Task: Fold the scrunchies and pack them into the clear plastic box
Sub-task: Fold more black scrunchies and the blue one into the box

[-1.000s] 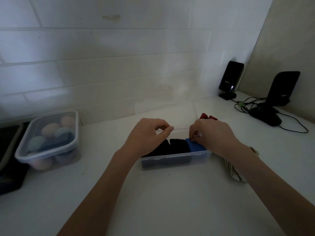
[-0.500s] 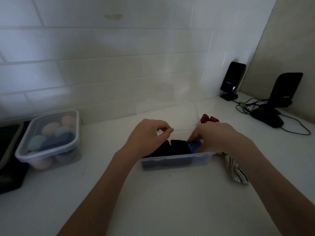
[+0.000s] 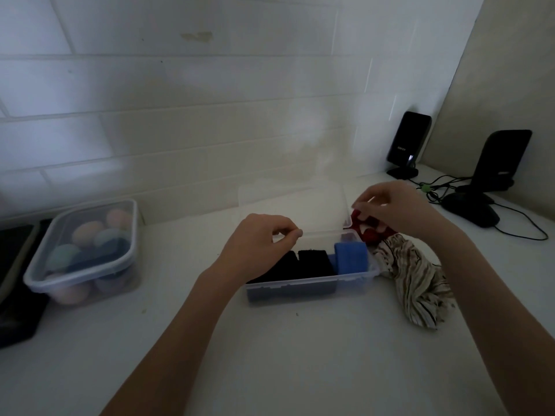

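Note:
The clear plastic box (image 3: 354,282) sits at the counter's middle, its lid (image 3: 315,205) tilted up behind. Inside lie two folded black scrunchies (image 3: 315,261) and one folded blue scrunchie (image 3: 351,256) at the right end. My left hand (image 3: 258,244) hovers over the box's left part, fingers pinched together, nothing visibly in them. My right hand (image 3: 393,207) is to the right of the box, fingers closed on a red scrunchie (image 3: 371,234) that rests on the counter. A striped beige scrunchie (image 3: 417,277) lies to the right of the box.
A lidded clear container (image 3: 81,250) of pastel round items stands at the left. Dark objects (image 3: 15,283) lie at the far left edge. Two black stands (image 3: 407,145) with cables (image 3: 522,226) occupy the back right corner. A white tiled wall runs behind.
My right hand let go of the blue scrunchie in the box, moved right and back, and took hold of the red scrunchie. My left hand stayed over the box.

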The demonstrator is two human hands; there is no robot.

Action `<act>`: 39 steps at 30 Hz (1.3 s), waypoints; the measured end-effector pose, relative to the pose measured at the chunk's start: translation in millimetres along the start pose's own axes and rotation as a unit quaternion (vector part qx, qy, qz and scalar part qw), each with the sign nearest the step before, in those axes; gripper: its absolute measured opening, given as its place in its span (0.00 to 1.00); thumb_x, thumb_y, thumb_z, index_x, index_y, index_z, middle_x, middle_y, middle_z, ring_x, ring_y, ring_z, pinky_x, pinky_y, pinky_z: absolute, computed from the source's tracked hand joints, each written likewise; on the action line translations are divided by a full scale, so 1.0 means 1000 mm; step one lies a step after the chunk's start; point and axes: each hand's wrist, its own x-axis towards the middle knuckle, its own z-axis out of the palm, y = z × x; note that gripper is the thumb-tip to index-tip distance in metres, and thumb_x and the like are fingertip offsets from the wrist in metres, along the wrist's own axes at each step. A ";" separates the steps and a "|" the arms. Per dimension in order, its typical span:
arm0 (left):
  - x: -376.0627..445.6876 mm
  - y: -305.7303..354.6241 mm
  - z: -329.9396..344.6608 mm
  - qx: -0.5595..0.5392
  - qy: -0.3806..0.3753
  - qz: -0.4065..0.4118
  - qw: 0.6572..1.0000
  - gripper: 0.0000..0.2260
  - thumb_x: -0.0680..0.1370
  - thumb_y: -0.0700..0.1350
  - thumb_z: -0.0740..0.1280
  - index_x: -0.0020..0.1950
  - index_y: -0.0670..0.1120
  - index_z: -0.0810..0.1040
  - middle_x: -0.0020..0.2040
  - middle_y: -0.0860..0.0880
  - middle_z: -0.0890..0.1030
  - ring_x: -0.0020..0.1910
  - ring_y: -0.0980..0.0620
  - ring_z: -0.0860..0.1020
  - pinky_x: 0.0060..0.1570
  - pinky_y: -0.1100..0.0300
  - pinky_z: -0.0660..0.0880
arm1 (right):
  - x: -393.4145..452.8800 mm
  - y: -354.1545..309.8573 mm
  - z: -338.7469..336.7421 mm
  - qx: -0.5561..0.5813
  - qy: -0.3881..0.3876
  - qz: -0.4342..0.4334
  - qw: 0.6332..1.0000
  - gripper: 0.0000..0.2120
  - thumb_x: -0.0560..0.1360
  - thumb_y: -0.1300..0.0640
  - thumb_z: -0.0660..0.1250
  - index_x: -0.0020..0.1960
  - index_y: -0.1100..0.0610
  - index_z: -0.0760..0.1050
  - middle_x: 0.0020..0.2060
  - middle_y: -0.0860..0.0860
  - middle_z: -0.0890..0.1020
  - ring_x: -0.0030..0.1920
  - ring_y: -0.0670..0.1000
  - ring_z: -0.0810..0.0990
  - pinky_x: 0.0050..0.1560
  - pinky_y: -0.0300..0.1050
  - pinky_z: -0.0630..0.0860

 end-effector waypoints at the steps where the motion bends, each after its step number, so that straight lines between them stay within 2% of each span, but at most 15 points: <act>1: 0.000 0.000 0.000 -0.001 0.001 -0.001 1.000 0.08 0.77 0.48 0.65 0.47 0.48 0.83 0.43 0.55 0.84 0.41 0.60 0.79 0.44 0.75 0.69 | 0.006 0.007 0.000 -0.023 0.017 0.007 1.000 0.07 0.73 0.55 0.69 0.38 0.45 0.78 0.35 0.46 0.83 0.27 0.41 0.79 0.25 0.31 0.71; 4: 0.000 0.000 0.000 -0.005 0.002 -0.004 1.000 0.08 0.76 0.48 0.65 0.46 0.49 0.83 0.42 0.56 0.84 0.42 0.61 0.79 0.39 0.81 0.67 | 0.019 0.028 0.010 -0.076 0.029 0.049 0.995 0.07 0.73 0.56 0.68 0.49 0.47 0.77 0.46 0.50 0.83 0.39 0.45 0.78 0.36 0.40 0.73; 7: -0.001 0.000 0.000 -0.007 0.004 -0.006 1.000 0.08 0.76 0.48 0.65 0.47 0.50 0.83 0.42 0.57 0.83 0.42 0.61 0.79 0.38 0.80 0.67 | 0.020 0.042 0.030 -0.104 -0.040 0.081 0.990 0.15 0.72 0.59 0.69 0.58 0.51 0.75 0.56 0.54 0.80 0.53 0.54 0.77 0.53 0.51 0.77; 9: -0.001 -0.001 0.000 -0.012 0.008 -0.005 1.000 0.08 0.76 0.48 0.65 0.46 0.49 0.83 0.41 0.56 0.84 0.42 0.61 0.79 0.39 0.80 0.68 | 0.018 0.044 0.036 -0.107 -0.071 0.076 0.989 0.16 0.72 0.60 0.69 0.58 0.52 0.76 0.58 0.54 0.79 0.56 0.55 0.76 0.58 0.51 0.75; 11: 0.000 -0.001 0.000 -0.009 0.009 -0.003 1.000 0.08 0.76 0.48 0.65 0.46 0.49 0.83 0.41 0.56 0.84 0.41 0.61 0.79 0.39 0.81 0.67 | 0.019 0.040 0.029 -0.091 -0.041 0.069 0.993 0.13 0.72 0.59 0.69 0.55 0.51 0.78 0.54 0.53 0.81 0.53 0.54 0.78 0.55 0.49 0.76; 14: 0.000 -0.001 0.001 0.002 0.006 0.000 1.000 0.08 0.76 0.48 0.65 0.47 0.50 0.83 0.42 0.56 0.84 0.41 0.62 0.78 0.40 0.81 0.67 | 0.019 0.025 0.011 -0.066 0.000 0.035 0.997 0.04 0.71 0.57 0.70 0.44 0.48 0.80 0.43 0.50 0.84 0.41 0.46 0.80 0.42 0.42 0.74; 17: 0.000 -0.002 0.001 0.003 0.007 -0.001 1.000 0.08 0.76 0.48 0.65 0.47 0.50 0.83 0.43 0.56 0.84 0.41 0.62 0.78 0.41 0.81 0.67 | 0.012 0.002 0.002 -0.023 -0.080 0.009 0.997 0.02 0.70 0.53 0.73 0.39 0.50 0.80 0.33 0.46 0.84 0.26 0.39 0.78 0.35 0.38 0.75; 20: 0.000 -0.001 0.001 0.003 0.005 0.002 1.000 0.08 0.76 0.48 0.65 0.47 0.50 0.83 0.43 0.56 0.84 0.42 0.62 0.79 0.41 0.78 0.68 | 0.003 -0.019 -0.004 -0.050 -0.100 -0.022 0.994 0.06 0.69 0.49 0.73 0.38 0.50 0.81 0.31 0.44 0.83 0.29 0.38 0.79 0.36 0.35 0.73; 22: 0.000 -0.001 0.001 0.000 0.002 -0.001 1.000 0.08 0.76 0.49 0.65 0.47 0.50 0.83 0.42 0.57 0.84 0.42 0.61 0.79 0.42 0.75 0.68 | -0.003 -0.032 -0.013 -0.084 -0.172 -0.041 0.981 0.08 0.68 0.42 0.71 0.41 0.45 0.81 0.36 0.42 0.84 0.37 0.39 0.80 0.43 0.37 0.72; 24: 0.000 -0.001 0.001 0.001 0.003 -0.003 1.000 0.07 0.76 0.49 0.65 0.46 0.50 0.83 0.42 0.57 0.84 0.42 0.61 0.79 0.43 0.73 0.69 | -0.012 -0.044 -0.017 -0.103 -0.332 -0.028 0.937 0.13 0.65 0.37 0.69 0.47 0.38 0.79 0.42 0.40 0.84 0.40 0.38 0.81 0.46 0.36 0.72; 26: 0.000 -0.001 0.000 0.002 0.002 -0.003 1.000 0.07 0.76 0.49 0.65 0.46 0.50 0.83 0.43 0.57 0.84 0.43 0.61 0.79 0.45 0.71 0.70 | -0.018 -0.049 -0.012 -0.156 -0.410 -0.028 0.898 0.16 0.64 0.37 0.71 0.50 0.36 0.77 0.45 0.40 0.82 0.40 0.34 0.79 0.44 0.34 0.70; 29: -0.001 0.002 -0.001 0.030 0.001 0.017 0.999 0.07 0.76 0.49 0.65 0.47 0.50 0.83 0.44 0.56 0.84 0.43 0.60 0.79 0.47 0.66 0.73 | -0.018 -0.048 -0.001 -0.186 -0.392 -0.052 0.900 0.11 0.66 0.42 0.73 0.47 0.42 0.79 0.45 0.44 0.81 0.38 0.38 0.78 0.41 0.34 0.71; 33: -0.001 0.014 -0.001 0.043 -0.012 0.044 0.998 0.09 0.74 0.53 0.65 0.49 0.52 0.82 0.48 0.57 0.84 0.47 0.59 0.80 0.51 0.60 0.76 | -0.016 -0.048 -0.004 -0.141 -0.357 -0.081 0.920 0.02 0.71 0.49 0.71 0.43 0.45 0.81 0.42 0.48 0.82 0.37 0.40 0.76 0.43 0.40 0.75; 36: 0.006 0.026 0.003 -0.051 -0.106 0.021 0.993 0.19 0.70 0.62 0.65 0.56 0.55 0.79 0.53 0.59 0.82 0.52 0.63 0.78 0.56 0.64 0.73 | -0.013 -0.051 -0.011 -0.112 -0.257 -0.125 0.952 0.03 0.74 0.52 0.67 0.46 0.49 0.79 0.41 0.45 0.80 0.40 0.42 0.77 0.44 0.40 0.73; 39: 0.020 0.036 0.012 -0.071 -0.175 -0.011 0.982 0.21 0.69 0.59 0.70 0.59 0.53 0.77 0.54 0.56 0.82 0.51 0.60 0.79 0.54 0.61 0.76 | -0.012 -0.057 -0.018 -0.016 -0.175 -0.151 0.973 0.04 0.76 0.57 0.65 0.45 0.51 0.77 0.43 0.47 0.81 0.44 0.46 0.79 0.47 0.44 0.75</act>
